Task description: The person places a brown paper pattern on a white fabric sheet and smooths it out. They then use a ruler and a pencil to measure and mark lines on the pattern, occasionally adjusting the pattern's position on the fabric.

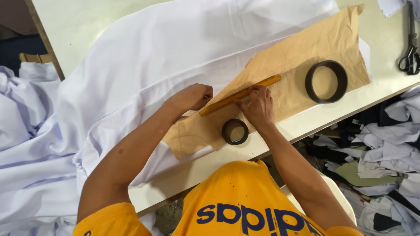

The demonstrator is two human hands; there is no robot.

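1. Left hand (192, 97): curled into a loose fist at the near end of the ruler (239, 95), knuckles up. Looks to pinch sth small against the ruler's edge, but can't tell what.
2. Right hand (258, 107): fingers spread flat, pressing down on the ruler's mid part.
3. Ruler: yellow, lies slantwise on the tan pattern (302, 48), near the table's front edge.
4. Pattern: spread over white cloth (175, 48), which covers most of the table (74, 26) and spills off its left edge.
5. Small ring (235, 131): dark, on the pattern, just beside the right wrist.
6. Big ring (326, 81): dark, on the pattern's right part, well apart from both hands.
7. Scissors (410, 54): at the table's right edge.
8. Scraps (385, 153): heaped below the table, right side.
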